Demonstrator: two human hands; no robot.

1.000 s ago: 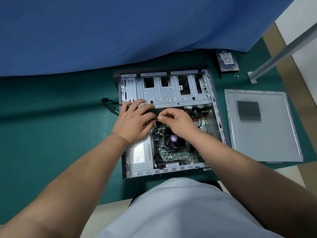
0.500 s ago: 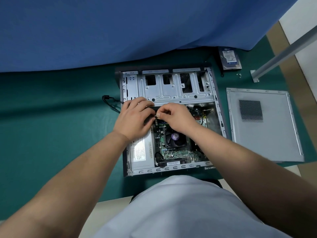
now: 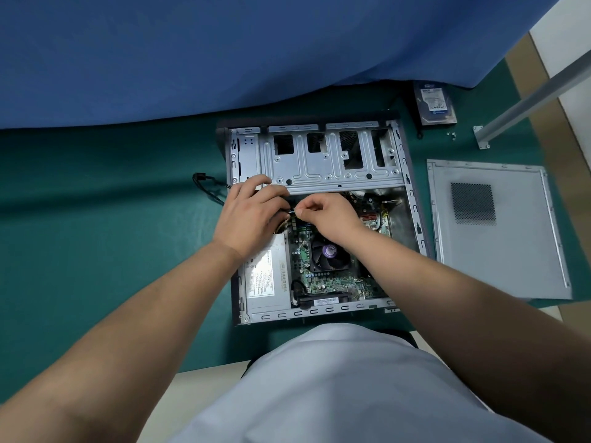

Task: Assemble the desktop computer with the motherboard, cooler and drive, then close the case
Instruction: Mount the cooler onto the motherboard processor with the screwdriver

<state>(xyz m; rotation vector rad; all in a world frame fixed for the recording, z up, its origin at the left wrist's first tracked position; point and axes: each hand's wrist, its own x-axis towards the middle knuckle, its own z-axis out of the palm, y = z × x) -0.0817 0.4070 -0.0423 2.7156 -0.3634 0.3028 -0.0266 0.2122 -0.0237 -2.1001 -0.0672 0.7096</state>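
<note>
Open computer case (image 3: 412,199) lying flat at the centre of a matte green mat (image 3: 96,219), thin pressed steel, pale grey, ribbed and punched with square windows across the drive cage (image 3: 329,161) at its 12 o'clock end. Down in the well, a green motherboard (image 3: 332,282) crowded with tiny parts, and on it a square black cooler (image 3: 327,252) with a round fan and a shiny purple hub. At 8 o'clock inside the case, a boxy brushed-metal power supply (image 3: 265,279) with a white printed label. Left hand (image 3: 252,215) over the cage's lower edge, fingers curled down among thin coloured wires (image 3: 289,220); whether gripping them, cannot tell. Right hand (image 3: 326,212) just beside it at 3 o'clock, thumb and forefinger pinched on something small, too tiny to name, fingertips of both hands nearly touching. Out at 1 o'clock, well apart from the case, the drive (image 3: 434,102): a flat dark rectangle with a blue-and-white sticker, near the fold of a smooth blue cloth (image 3: 224,52). At 3 o'clock, the side panel (image 3: 511,251) flat on the mat, plain grey sheet with a square mesh patch. A looped black cable (image 3: 204,183) at 9 o'clock beside the case wall. A few small screws (image 3: 451,135) near the drive.
</note>
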